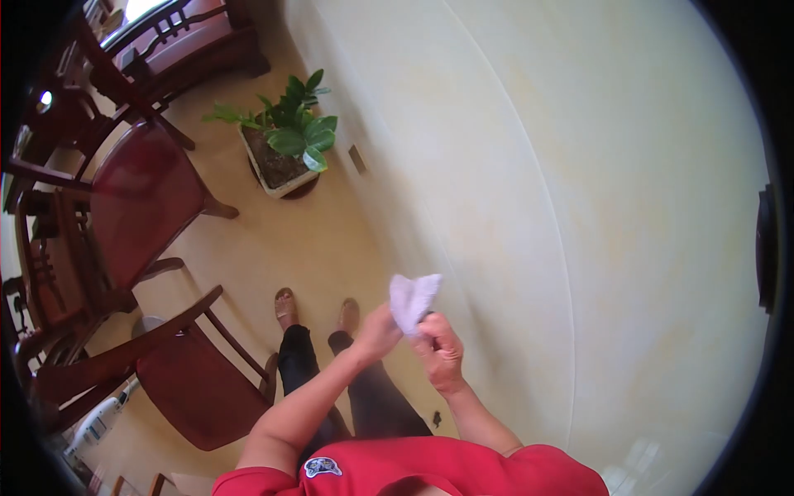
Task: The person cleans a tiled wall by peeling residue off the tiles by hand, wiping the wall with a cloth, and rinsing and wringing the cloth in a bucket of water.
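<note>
A pale lilac-white cloth is bunched up in front of my body, above the floor. My right hand grips its lower end with curled fingers. On the other side, my left hand touches the cloth's left edge; its fingers are partly behind the cloth and slightly blurred, so their grip is unclear. Something small and dark shows at the cloth beside my right fingers, too small to make out.
A potted plant stands on the floor by the pale wall. Dark red wooden chairs fill the left side, one close to my legs. A small dark object lies near my feet.
</note>
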Action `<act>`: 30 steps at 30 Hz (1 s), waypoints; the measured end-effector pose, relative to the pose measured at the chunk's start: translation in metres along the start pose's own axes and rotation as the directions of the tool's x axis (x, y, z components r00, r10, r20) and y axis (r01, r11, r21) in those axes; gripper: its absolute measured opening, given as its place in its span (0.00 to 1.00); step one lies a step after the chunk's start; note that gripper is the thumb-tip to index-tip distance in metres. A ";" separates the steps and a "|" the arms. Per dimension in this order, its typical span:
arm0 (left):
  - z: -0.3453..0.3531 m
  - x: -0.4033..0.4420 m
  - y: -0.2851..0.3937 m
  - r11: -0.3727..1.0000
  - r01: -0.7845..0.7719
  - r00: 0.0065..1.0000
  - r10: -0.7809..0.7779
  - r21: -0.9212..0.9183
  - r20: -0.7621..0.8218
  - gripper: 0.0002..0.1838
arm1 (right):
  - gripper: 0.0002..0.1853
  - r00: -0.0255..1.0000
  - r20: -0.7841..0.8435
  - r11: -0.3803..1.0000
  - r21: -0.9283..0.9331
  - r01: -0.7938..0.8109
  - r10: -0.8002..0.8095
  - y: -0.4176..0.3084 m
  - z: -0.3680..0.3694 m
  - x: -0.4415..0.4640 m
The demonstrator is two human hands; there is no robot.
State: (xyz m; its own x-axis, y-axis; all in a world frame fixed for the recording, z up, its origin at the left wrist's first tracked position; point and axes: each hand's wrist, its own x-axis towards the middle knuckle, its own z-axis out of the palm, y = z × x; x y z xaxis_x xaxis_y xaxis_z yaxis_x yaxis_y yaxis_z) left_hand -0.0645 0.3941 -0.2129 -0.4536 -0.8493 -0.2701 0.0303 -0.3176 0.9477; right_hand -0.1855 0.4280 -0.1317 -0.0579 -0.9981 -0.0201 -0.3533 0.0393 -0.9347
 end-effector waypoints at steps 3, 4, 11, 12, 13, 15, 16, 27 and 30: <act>0.006 -0.013 -0.015 0.987 0.026 0.998 -0.016 -0.156 0.068 0.28 | 0.10 0.952 0.261 0.981 -0.067 0.184 -0.161 -0.021 0.002 0.010; 0.007 -0.014 -0.021 0.966 -0.020 1.000 0.021 -0.258 0.001 0.32 | 0.10 0.956 0.267 0.989 -0.051 0.142 -0.124 -0.020 0.001 0.010; 0.015 -0.031 -0.017 0.953 -0.030 0.995 0.058 -0.300 0.085 0.31 | 0.24 0.973 0.225 0.961 -0.249 0.117 -0.060 -0.028 -0.001 0.013; 0.018 -0.033 -0.018 0.953 0.013 0.995 0.019 -0.304 0.102 0.30 | 0.27 0.977 0.201 0.932 -0.335 0.140 -0.074 -0.036 -0.001 0.018; 0.014 -0.033 -0.018 0.981 0.012 0.994 0.009 -0.192 0.107 0.29 | 0.29 0.980 0.175 0.893 -0.421 0.158 -0.091 -0.042 -0.001 0.023; 0.007 -0.032 -0.003 0.993 0.069 0.996 -0.062 -0.096 0.066 0.27 | 0.29 0.956 0.288 0.853 -0.487 0.187 -0.045 -0.036 -0.004 0.030; 0.000 -0.030 -0.002 0.984 0.122 0.993 -0.120 -0.129 0.022 0.26 | 0.29 0.941 0.338 0.828 -0.524 0.199 -0.012 -0.031 -0.005 0.033; -0.119 -0.023 -0.005 0.655 0.167 0.898 -0.409 -0.737 -0.160 0.13 | 0.12 0.872 -0.008 0.800 0.401 -0.445 0.489 -0.050 0.063 0.150; -0.171 -0.023 0.013 0.677 0.159 0.855 -0.458 -0.719 -0.242 0.10 | 0.11 0.889 -0.025 0.820 0.399 -0.409 0.456 -0.087 0.088 0.216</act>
State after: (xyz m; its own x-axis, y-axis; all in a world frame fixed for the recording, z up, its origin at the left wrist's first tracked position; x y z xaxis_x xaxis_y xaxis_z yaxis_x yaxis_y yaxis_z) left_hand 0.0988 0.3371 -0.2231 -0.1860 -0.6832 -0.7061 0.5888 -0.6528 0.4766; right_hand -0.0849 0.2049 -0.0855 -0.2363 -0.8687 -0.4354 0.1069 0.4221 -0.9002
